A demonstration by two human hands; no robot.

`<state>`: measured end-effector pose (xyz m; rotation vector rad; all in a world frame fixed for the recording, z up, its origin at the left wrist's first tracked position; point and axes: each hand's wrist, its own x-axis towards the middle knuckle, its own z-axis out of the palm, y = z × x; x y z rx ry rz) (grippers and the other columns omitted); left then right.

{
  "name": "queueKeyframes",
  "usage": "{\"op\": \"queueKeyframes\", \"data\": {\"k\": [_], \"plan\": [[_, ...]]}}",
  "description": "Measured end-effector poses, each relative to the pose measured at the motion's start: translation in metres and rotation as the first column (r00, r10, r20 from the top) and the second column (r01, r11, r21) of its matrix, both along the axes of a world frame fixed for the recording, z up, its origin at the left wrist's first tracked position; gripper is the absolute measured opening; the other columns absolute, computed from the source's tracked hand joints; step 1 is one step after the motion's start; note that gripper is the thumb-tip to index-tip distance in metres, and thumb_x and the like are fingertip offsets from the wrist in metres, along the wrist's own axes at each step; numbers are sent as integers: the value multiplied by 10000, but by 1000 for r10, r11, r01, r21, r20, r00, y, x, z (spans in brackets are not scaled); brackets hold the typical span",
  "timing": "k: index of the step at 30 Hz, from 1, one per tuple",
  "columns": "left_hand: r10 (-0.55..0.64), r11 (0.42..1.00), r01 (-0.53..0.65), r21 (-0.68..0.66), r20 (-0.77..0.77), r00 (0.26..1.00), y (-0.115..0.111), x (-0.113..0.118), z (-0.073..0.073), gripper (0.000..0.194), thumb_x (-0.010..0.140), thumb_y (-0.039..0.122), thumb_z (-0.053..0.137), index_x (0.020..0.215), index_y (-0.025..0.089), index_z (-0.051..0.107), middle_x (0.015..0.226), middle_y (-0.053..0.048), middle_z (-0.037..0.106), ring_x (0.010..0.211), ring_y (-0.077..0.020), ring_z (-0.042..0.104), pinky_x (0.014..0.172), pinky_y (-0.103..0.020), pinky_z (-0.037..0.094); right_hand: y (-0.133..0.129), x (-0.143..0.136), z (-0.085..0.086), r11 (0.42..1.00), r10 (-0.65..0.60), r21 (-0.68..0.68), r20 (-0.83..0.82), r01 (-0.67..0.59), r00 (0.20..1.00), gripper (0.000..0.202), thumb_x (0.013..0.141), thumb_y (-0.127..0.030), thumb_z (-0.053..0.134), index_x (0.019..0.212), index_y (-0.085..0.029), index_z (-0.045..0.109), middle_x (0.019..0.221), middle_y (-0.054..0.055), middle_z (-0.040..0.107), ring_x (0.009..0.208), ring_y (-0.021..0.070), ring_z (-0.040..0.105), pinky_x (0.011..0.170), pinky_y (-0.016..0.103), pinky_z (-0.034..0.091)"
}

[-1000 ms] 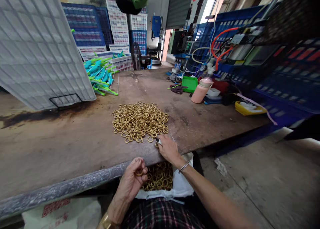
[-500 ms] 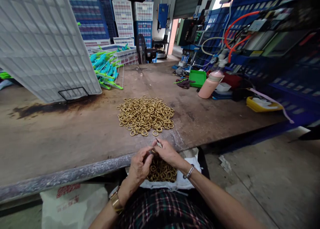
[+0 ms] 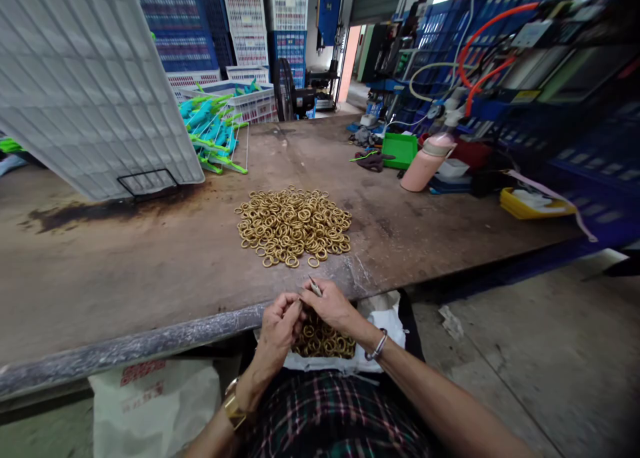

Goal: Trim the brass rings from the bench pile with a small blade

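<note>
My right hand point(image 3: 327, 305) is closed around a small pointed tool point(image 3: 315, 286), perhaps a little blade, its dark tip sticking out beyond the fingers. Fingertips of my left hand point(image 3: 281, 323) are pinched together against it, and whatever they hold is hidden. Below both hands, an open white sack point(image 3: 383, 331) in my lap holds many brass-coloured rings point(image 3: 327, 341). Just past the table edge, a heap of similar rings point(image 3: 295, 225) lies on the brown tabletop, with one single ring point(image 3: 313, 262) at its near side.
A white plastic crate point(image 3: 100, 91) stands tilted at the left, beside teal and green plastic pieces point(image 3: 215, 128). To the right are a pink bottle point(image 3: 427, 165), a green tray point(image 3: 400, 150) and a yellow tray point(image 3: 535, 205). A printed bag point(image 3: 155, 405) hangs below the table edge.
The view has shifted slightly. My hands stay together over the sack; the left fingers have closed into a tighter pinch, and the tool stays in my right hand.
</note>
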<state>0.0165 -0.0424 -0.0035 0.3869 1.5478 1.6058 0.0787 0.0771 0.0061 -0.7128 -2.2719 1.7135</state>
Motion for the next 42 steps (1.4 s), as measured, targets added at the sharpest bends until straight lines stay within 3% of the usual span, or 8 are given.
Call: {"op": "queueKeyframes", "data": {"k": [5,13,19,24,28,33,42], "plan": [[5,998,-10,57,92,996,-2,-1,-3,278,757,448,552,732,176,498,567,56,482,411,-38,340,391,-167,235,-1,0,0,999,40,25,3,-40,999,173,759,-292,479,672,-155,540,565,-53,475,544,79,404,520,192,310],[-4,990,-21,137,182,983,-3,0,-4,281,730,434,588,703,178,476,571,55,497,408,-38,377,383,-164,233,-2,0,3,998,32,-47,-52,-34,998,203,786,-271,444,636,-156,517,580,-44,491,569,86,429,557,194,336],[-14,984,-35,177,264,964,-6,-1,-3,282,733,413,600,714,174,452,597,47,511,425,-38,406,394,-158,247,-2,3,6,993,56,105,-17,-54,998,185,822,-232,400,772,-157,561,607,-27,521,566,100,455,566,204,345],[-9,979,-44,197,259,966,-7,-5,-3,261,739,393,602,741,169,470,626,35,526,455,-42,436,413,-156,284,-3,10,1,893,170,410,74,-185,983,199,766,-91,408,859,-170,565,698,7,576,635,120,497,617,217,340],[2,980,-42,197,198,980,-7,-6,-4,263,740,400,596,731,163,482,622,29,529,457,-46,439,404,-156,289,-7,12,-3,788,216,547,188,-284,958,236,708,-59,416,858,-169,561,750,28,595,674,137,508,633,228,322],[-4,980,-22,199,130,991,-7,-7,-6,236,756,383,575,715,166,492,601,33,528,452,-53,440,407,-167,302,-8,10,0,726,212,595,286,-346,935,250,702,-62,404,869,-163,560,775,39,603,680,142,513,624,233,308],[-5,985,-9,175,81,997,-6,-7,-4,249,737,392,571,665,170,484,580,34,501,446,-63,421,408,-179,299,-10,10,4,709,206,605,312,-361,928,257,725,-63,386,887,-162,560,798,48,617,703,147,538,618,235,307]]}}
